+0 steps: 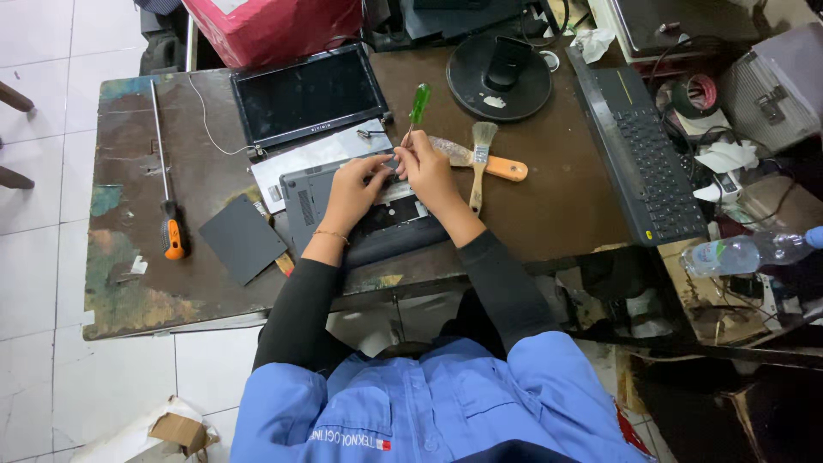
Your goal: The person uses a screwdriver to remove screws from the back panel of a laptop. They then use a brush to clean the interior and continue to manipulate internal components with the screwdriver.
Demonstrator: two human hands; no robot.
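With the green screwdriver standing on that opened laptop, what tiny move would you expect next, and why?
Probably a slow turn of the green-handled screwdriver. The right hand holds it upright, tip down at the grey laptop base, and the left hand rests beside the tip, steadying the base. The screw itself is too small to see.

Worn dark-brown wooden workbench (557, 206) with peeling, paint-chipped edges, white square-tiled floor (39, 257) with grey grout lines at left, even bright light, cluttered dark shelving (737, 343) at right

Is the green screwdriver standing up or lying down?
Standing up. The right hand holds the green screwdriver handle-up, tip down toward the grey laptop.
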